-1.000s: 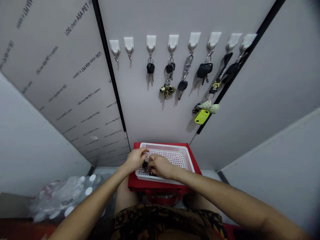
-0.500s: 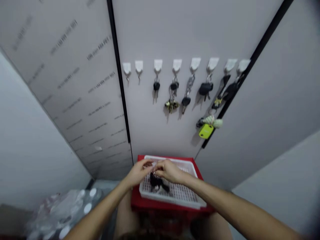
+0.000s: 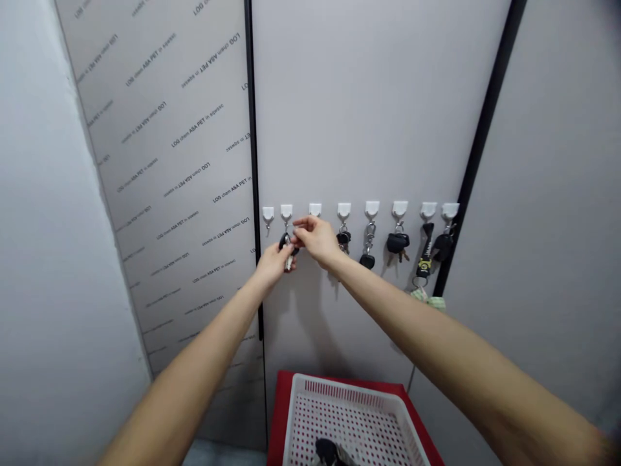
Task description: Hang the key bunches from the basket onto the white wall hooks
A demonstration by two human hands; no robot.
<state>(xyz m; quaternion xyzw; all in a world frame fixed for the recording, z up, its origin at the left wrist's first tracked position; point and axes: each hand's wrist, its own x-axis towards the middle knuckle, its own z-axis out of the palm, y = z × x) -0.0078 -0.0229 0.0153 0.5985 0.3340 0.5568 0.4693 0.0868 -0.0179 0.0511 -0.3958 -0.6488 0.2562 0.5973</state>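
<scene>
A bunch of keys [image 3: 288, 260] with black heads is up at the wall, just below the second white hook [image 3: 286, 211] from the left. My left hand [image 3: 272, 264] is closed around the keys from below. At the top of the bunch, my right hand [image 3: 317, 239] pinches the key ring between thumb and fingers, close to the hook's metal tip. Whether the ring is over the tip cannot be made out. The leftmost hook [image 3: 268, 215] carries nothing. Behind my right hand, the third hook [image 3: 315, 209] is partly hidden.
Other keys hang to the right, including a black-headed set [image 3: 398, 243] and a black lanyard [image 3: 425, 252]. Below, a white perforated basket [image 3: 412, 424] rests on a red surface [image 3: 280, 414], with a dark key bunch [image 3: 330, 451] inside. Black strips [image 3: 256, 168] edge the wall panel.
Both hands have risen from the basket to the hooks, bringing a bunch of keys along. The view has tilted upward, and another dark bunch is left in the basket.
</scene>
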